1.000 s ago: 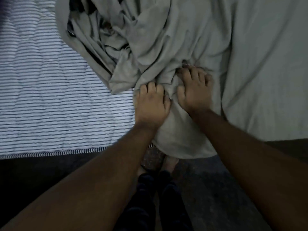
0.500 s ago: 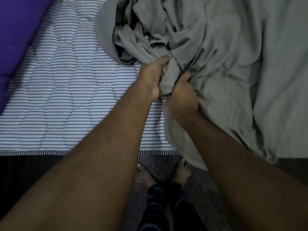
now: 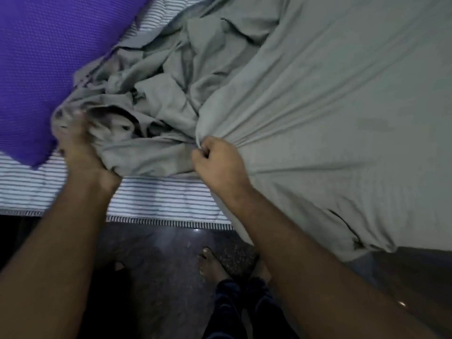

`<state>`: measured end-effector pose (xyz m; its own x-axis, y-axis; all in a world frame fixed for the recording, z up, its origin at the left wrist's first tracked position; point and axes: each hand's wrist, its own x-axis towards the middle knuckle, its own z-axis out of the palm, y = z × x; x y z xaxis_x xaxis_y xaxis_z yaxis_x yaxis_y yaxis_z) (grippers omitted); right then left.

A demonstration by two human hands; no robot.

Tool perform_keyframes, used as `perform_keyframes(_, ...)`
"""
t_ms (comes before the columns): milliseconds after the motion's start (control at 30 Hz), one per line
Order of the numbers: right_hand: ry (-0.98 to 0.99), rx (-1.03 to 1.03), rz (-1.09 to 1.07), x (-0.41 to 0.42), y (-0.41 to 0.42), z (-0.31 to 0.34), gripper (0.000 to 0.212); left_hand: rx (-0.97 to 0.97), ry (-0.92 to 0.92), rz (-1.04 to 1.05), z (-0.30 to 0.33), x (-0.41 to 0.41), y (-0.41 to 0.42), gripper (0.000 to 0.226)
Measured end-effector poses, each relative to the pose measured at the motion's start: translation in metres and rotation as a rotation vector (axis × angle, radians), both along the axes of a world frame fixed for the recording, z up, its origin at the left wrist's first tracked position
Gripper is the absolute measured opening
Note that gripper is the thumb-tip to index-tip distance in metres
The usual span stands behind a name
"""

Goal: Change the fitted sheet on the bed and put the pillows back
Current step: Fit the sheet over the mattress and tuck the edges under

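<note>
Head view, left to right: purple pillow (image 3: 36, 69) lying on striped mattress (image 3: 151, 199) at far left. Left hand (image 3: 78, 152), motion-blurred, fingers curling into bunched edge of grey fitted sheet (image 3: 330, 106), touching pillow. Right hand (image 3: 217, 165) fisting, pinching sheet fold, creases fanning rightward. Sheet covering mattress right side, draping over near edge. Bare foot (image 3: 210, 263) standing on dark floor (image 3: 159, 265).

I see a plain grey-green sheet (image 3: 318, 94), a mattress (image 3: 156, 199) in white with thin dark stripes and a striped piped edge, a purple cover (image 3: 49, 57) with fine dotted weave, and a dark speckled floor (image 3: 166, 265).
</note>
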<state>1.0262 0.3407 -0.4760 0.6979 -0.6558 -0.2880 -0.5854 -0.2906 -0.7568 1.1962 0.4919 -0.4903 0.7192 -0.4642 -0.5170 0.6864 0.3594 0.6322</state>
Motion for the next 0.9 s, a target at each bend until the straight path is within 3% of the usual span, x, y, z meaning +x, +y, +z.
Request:
perform_keyframes(67, 0.034, -0.153, 0.023, -0.003, 0.005, -0.003, 0.008, 0.089, -0.057, -0.154, 0.038, -0.041, -0.015, 0.058)
perform_keyframes(167, 0.028, -0.490, 0.196, -0.012, 0.025, -0.009, 0.050, 0.346, -0.036, -0.299, 0.028, -0.061, -0.014, 0.048)
perform_keyframes(233, -0.023, -0.539, 0.378, -0.016, 0.043, -0.018, 0.062, 0.560, -0.085, -0.388, 0.019, -0.062, -0.007, 0.041)
perform_keyframes(300, 0.135, -0.584, 0.471, -0.022, 0.055, -0.037, 0.073, 0.774, -0.233, -0.455, 0.018, -0.056, 0.003, 0.033)
perform_keyframes(367, 0.376, -0.602, 0.402, -0.021, 0.056, -0.049, 0.086, 0.948, -0.391, -0.405, 0.025, -0.036, 0.015, 0.037)
perform_keyframes(433, 0.506, -0.602, 0.377, -0.010, 0.052, -0.045, 0.084, 1.201, -0.553, -0.319, 0.034, -0.012, 0.033, 0.052)
perform_keyframes(567, 0.441, -0.623, 0.595, 0.022, 0.080, -0.020, 0.068, 1.705, -0.778, -0.180, 0.049, 0.020, 0.073, 0.041)
perform_keyframes(633, 0.295, -0.409, 0.755, 0.031, 0.103, -0.012, 0.060, 1.824, -0.796, -0.144, 0.050, 0.022, 0.090, 0.041)
perform_keyframes(700, 0.231, -0.157, 0.884, 0.036, 0.121, -0.010, 0.067, 1.903, -0.902, -0.206, 0.040, 0.019, 0.109, 0.052)
perform_keyframes(767, 0.280, -0.219, 0.997, 0.037, 0.132, -0.018, 0.079, 1.881, -0.999, -0.286, 0.031, 0.017, 0.127, 0.068)
perform_keyframes(900, 0.287, -0.438, 0.829, 0.034, 0.149, -0.040, 0.037, 1.788, -0.881, -0.306, 0.017, 0.000, 0.142, 0.093)
